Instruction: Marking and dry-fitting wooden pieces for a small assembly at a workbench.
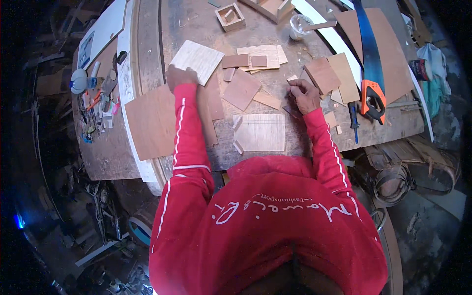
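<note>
Left hand (180, 77), upper centre-left of the frame, fingers closed on the near corner of a pale square plywood panel (197, 61) lying tilted on the workbench (147, 44). Right hand (304, 94), right of centre, fingers curled and pinched on a small wood piece (293, 78), too tiny to make out more. Between the hands lie brown veneer squares (241, 89). Just below them, at centre, a pale board (259, 132) with small blocks at its left edge. At right, a blue handsaw (370, 54) with an orange handle. Top centre, a small wooden box frame (230, 16).
</note>
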The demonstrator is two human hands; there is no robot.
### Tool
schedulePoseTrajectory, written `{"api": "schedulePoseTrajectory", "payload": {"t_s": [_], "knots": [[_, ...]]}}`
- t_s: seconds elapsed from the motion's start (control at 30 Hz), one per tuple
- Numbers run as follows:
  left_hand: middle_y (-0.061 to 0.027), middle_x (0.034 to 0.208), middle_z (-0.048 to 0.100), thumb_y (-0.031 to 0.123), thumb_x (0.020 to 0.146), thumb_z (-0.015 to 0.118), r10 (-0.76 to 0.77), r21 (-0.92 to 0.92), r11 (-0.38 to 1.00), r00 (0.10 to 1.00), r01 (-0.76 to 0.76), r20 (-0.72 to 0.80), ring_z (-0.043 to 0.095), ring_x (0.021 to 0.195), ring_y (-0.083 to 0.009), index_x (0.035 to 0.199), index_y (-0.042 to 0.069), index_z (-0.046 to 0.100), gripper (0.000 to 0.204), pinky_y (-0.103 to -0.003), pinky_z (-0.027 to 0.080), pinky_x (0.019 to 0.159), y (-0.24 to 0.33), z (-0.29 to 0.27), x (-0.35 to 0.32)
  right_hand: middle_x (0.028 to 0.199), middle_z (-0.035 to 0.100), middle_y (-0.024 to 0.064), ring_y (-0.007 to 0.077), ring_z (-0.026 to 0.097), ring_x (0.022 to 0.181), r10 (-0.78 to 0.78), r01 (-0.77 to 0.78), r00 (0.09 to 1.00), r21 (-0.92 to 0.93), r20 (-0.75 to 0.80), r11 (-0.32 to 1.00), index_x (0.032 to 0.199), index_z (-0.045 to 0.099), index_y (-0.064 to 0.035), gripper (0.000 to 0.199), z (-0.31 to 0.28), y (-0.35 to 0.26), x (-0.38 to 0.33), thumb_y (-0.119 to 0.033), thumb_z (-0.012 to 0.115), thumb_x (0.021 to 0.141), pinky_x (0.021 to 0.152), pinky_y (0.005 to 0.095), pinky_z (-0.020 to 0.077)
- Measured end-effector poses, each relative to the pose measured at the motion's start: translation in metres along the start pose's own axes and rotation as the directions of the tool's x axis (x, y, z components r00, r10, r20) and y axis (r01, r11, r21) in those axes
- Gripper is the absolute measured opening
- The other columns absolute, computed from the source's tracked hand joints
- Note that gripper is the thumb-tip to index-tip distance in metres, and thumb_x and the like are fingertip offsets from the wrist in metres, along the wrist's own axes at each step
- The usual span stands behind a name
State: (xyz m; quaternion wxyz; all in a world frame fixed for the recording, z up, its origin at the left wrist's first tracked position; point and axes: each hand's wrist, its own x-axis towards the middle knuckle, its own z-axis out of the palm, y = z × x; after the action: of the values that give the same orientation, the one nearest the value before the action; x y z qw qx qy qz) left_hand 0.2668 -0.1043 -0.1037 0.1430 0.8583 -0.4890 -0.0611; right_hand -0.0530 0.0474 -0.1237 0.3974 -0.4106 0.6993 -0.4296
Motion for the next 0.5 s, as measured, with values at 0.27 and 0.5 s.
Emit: {"api": "schedulePoseTrajectory", "payload": {"t_s": [0.27, 0.5], "knots": [[-0.0143, 0.093, 0.066, 0.030, 0.068, 0.072, 0.504, -0.172, 0.861, 0.752, -0.479, 0.425, 0.064, 0.085, -0.0300, 0.109, 0.005, 0.061, 0.049, -0.037, 0.050, 0.078, 0.030, 0.022, -0.058, 0.077, 0.066, 0.0112, 0.0180, 0.061, 0.071, -0.005, 0.004, 1.000, 0.056, 0.020, 0.998, 0.090, 0.068, 0.0008, 0.024, 0.000, 0.011, -0.001, -0.017, 0.062, 0.075, 0.071, 0.0277, 0.0480], [-0.0159, 0.094, 0.066, 0.021, 0.065, 0.074, 0.501, -0.199, 0.866, 0.797, -0.459, 0.338, 0.064, 0.087, -0.0280, 0.110, 0.003, 0.059, 0.051, -0.036, 0.050, 0.078, 0.021, 0.025, -0.052, 0.081, 0.066, 0.0119, 0.0175, 0.061, 0.075, 0.049, -0.056, 0.998, 0.152, 0.048, 0.987, 0.090, 0.067, 0.0019, 0.024, -0.004, 0.023, -0.009, -0.016, 0.060, 0.076, 0.073, 0.0276, 0.0485]]}}
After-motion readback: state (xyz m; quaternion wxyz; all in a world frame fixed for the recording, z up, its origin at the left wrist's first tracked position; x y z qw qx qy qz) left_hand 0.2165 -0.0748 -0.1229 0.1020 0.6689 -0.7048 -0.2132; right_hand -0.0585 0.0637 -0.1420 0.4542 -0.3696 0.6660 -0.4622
